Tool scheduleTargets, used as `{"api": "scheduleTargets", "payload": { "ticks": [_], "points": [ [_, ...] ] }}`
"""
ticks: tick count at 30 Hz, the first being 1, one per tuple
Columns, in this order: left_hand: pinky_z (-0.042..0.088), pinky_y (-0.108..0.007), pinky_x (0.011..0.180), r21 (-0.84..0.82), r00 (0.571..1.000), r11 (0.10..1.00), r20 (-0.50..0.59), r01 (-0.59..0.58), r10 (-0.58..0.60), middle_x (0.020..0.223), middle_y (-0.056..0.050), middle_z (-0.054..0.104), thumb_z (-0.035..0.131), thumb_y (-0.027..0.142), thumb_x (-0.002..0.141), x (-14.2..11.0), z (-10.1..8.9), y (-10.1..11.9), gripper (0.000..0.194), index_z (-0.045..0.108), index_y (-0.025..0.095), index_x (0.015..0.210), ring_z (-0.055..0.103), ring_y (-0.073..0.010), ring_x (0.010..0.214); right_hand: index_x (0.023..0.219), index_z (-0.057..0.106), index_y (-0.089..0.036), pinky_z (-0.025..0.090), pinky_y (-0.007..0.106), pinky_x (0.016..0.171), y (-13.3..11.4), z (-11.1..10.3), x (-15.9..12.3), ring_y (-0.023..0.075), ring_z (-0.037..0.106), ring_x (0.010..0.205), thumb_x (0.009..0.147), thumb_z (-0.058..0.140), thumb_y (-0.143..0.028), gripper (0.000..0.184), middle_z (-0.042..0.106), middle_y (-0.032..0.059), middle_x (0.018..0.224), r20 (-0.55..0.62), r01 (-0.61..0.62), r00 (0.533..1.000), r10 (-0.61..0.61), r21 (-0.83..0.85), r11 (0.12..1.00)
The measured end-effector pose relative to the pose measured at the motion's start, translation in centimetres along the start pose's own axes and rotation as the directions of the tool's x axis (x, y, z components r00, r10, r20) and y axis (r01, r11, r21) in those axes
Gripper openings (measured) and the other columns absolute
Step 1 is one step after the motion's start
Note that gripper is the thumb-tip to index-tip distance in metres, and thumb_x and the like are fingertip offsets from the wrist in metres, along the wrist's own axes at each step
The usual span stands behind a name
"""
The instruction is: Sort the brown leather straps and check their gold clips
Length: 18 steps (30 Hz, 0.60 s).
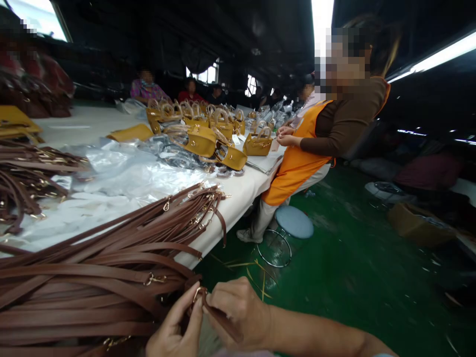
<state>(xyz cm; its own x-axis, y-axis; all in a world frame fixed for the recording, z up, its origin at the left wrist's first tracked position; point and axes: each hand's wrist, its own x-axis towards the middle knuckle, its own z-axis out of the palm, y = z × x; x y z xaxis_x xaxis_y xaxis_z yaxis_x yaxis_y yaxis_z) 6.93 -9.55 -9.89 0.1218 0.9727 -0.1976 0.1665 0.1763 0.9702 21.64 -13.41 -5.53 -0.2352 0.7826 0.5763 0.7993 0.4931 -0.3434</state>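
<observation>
At the bottom centre, my left hand (180, 322) pinches a brown strap at its gold metal buckle, thumb and fingers closed around it. Just to the right, my right hand (241, 312) is closed on the same brown strap (223, 320), whose end hangs below the fingers. The two hands are close together at the buckle (200, 292). To their left lies a large pile of brown straps (92, 282) with gold clasps, spread over the near part of the table. A gold clasp (154, 279) shows on one of them.
Clear plastic bags (122, 173) and mustard handbags (201, 141) cover the white table (238, 196). More straps (29, 173) lie at left. A co-worker in an orange apron (297, 158) stands at the table's right edge, near a round stool (293, 221) on the green floor (334, 277).
</observation>
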Motion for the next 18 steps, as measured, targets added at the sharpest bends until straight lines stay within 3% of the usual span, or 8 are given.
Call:
{"api": "scheduleTargets", "payload": {
  "ticks": [4,10,13,18],
  "points": [
    [0.046,-0.044,0.11,0.021,0.994,0.997,0.078,0.07,-0.072,0.111,-0.003,0.076,0.073,0.062,0.067,-0.9,-0.1,0.9,0.052,0.076,0.027,0.106,0.067,-0.0299,0.11,0.069,0.046,-0.018,0.03,0.024,0.044,-0.1,-0.3,-1.4,0.01,0.036,0.051,0.084,0.046,-0.018,0.015,0.044,-0.0019,0.06,0.044,0.033,0.999,-0.031,-0.032,0.999],
    [0.057,-0.023,0.09,-0.145,0.977,0.969,0.11,0.2,-0.185,0.112,-0.005,0.076,0.077,0.053,0.07,-1.8,0.4,1.0,0.048,0.076,0.021,0.106,0.07,-0.0217,0.104,0.075,0.052,-0.015,0.031,0.024,0.044,-0.1,0.2,-3.2,0.0103,0.04,0.052,0.088,0.044,-0.019,0.015,0.05,0.0001,0.065,0.048,0.09,0.995,-0.084,-0.138,0.986],
    [0.056,-0.015,0.082,-0.241,0.95,0.924,0.17,0.298,-0.263,0.111,-0.006,0.076,0.081,0.052,0.068,-1.9,0.5,0.4,0.053,0.074,0.019,0.11,0.07,-0.019,0.103,0.078,0.052,-0.015,0.033,0.024,0.044,-0.1,0.3,-3.5,0.0102,0.044,0.051,0.088,0.045,-0.016,0.012,0.051,-0.0002,0.066,0.079,0.111,0.992,-0.097,-0.204,0.973],
    [0.055,-0.011,0.078,-0.349,0.898,0.829,0.23,0.436,-0.375,0.106,-0.007,0.077,0.089,0.044,0.061,-1.8,0.5,-0.6,0.058,0.073,0.017,0.11,0.071,-0.0173,0.099,0.083,0.055,-0.014,0.034,0.026,0.04,-0.2,0.9,-4.2,0.0116,0.047,0.049,0.09,0.046,-0.015,0.011,0.055,0.0008,0.067,0.128,0.161,0.983,-0.13,-0.272,0.949]
  ]
}}
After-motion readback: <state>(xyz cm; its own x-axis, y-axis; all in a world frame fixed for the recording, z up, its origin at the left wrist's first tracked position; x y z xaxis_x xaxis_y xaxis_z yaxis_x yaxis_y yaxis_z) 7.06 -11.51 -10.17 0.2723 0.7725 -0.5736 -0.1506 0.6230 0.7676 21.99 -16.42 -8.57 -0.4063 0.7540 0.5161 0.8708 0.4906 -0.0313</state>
